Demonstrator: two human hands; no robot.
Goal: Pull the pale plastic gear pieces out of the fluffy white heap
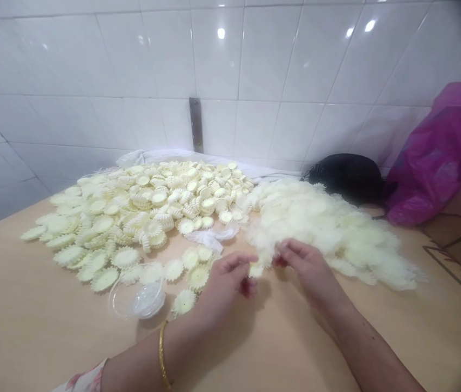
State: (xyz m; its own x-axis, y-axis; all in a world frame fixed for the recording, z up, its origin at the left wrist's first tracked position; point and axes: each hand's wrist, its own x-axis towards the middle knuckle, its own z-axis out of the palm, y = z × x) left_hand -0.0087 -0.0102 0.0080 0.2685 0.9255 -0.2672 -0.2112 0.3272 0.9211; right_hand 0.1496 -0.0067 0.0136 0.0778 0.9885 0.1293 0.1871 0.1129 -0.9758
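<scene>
The left hand and right hand are drawn close together, fingertips pinching a small pale yellow toothed disc just in front of a fluffy heap of frilled discs. Left of that heap lies a pile of cleanly toothed discs; behind it sit a black bag and a magenta plastic bag

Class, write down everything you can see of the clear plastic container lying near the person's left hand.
The clear plastic container is round, thin-walled and see-through, its rim showing only as a faint curved line. It lies on the tan tabletop, just beyond the person's left hand. A crumpled piece of clear plastic bunches at its right side, perhaps inside it. Pale yellow toothed discs lie along its far rim, apparently touching it.
</scene>
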